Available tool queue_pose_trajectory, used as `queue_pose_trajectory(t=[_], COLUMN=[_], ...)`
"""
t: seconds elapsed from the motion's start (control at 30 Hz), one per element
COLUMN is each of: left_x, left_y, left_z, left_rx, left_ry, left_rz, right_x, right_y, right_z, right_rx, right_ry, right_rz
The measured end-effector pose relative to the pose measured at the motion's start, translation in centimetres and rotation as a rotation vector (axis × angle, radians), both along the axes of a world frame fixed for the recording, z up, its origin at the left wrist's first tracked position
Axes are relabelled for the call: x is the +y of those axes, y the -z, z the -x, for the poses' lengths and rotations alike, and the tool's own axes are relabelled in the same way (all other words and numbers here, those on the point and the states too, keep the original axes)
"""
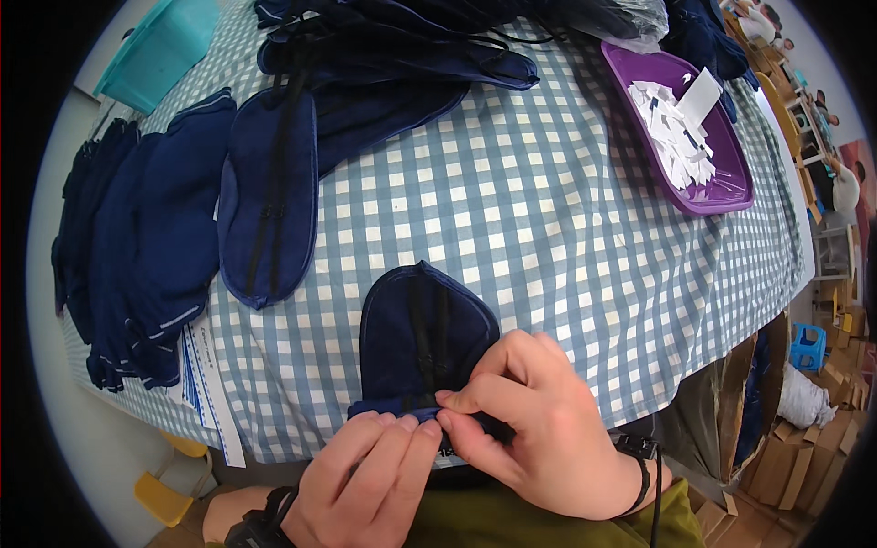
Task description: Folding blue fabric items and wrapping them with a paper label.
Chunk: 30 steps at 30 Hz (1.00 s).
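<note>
A navy fabric piece with a rounded, pointed far end and black straps down its middle lies at the table's near edge. Its near end is folded over. My left hand is closed on that fold, fingers bent over the cloth. From the other side, my right hand pinches the same edge between thumb and forefinger. The fingertips of both hands almost meet there. Whether something small is held in the pinch is hidden.
A checked tablecloth covers the table. Navy cloth pieces are stacked at left, beside a strapped navy piece. A purple tray with white paper slips stands far right; a teal bin is far left. Boxes and people appear beyond at right.
</note>
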State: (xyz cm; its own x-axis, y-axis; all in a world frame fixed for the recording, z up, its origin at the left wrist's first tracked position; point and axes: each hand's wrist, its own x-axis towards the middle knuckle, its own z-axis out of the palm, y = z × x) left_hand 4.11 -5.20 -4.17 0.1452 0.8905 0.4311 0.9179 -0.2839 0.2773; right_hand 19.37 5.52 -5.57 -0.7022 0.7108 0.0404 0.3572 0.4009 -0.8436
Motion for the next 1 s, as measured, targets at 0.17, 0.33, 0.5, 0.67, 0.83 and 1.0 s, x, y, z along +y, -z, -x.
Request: queue_pose_trajectory(t=[0.17, 0.33, 0.5, 0.67, 0.83, 1.0], left_x=[-0.2, -0.2, 0.1, 1.9, 2.8, 2.9], left_y=[0.0, 1.3, 1.8, 0.3, -1.4, -1.1], left_z=[0.2, 0.5, -0.1, 1.4, 2.6, 2.7], left_rx=[0.17, 0.161, 0.102, -0.199, -0.349, -0.475], left_ry=[0.031, -0.003, -0.042, -0.02, 0.034, -0.03], left_rz=[0.027, -0.003, -0.034, 0.199, 0.463, 0.587], right_x=[0.2, -1.3, -3.0, -2.4, -2.3, -2.9], right_y=[-0.3, 0.0, 0.5, 0.9, 0.7, 1.5], right_z=[0.0, 0.5, -1.1, -0.3, -0.8, -1.1], right_rx=[-0.009, -0.021, -0.027, -0.053, -0.091, 0.047], right_ry=[0.002, 0.062, -0.007, 0.034, -0.018, -0.016], right_rz=[0.041, -0.372, -0.502, -0.538, -0.466, -0.26])
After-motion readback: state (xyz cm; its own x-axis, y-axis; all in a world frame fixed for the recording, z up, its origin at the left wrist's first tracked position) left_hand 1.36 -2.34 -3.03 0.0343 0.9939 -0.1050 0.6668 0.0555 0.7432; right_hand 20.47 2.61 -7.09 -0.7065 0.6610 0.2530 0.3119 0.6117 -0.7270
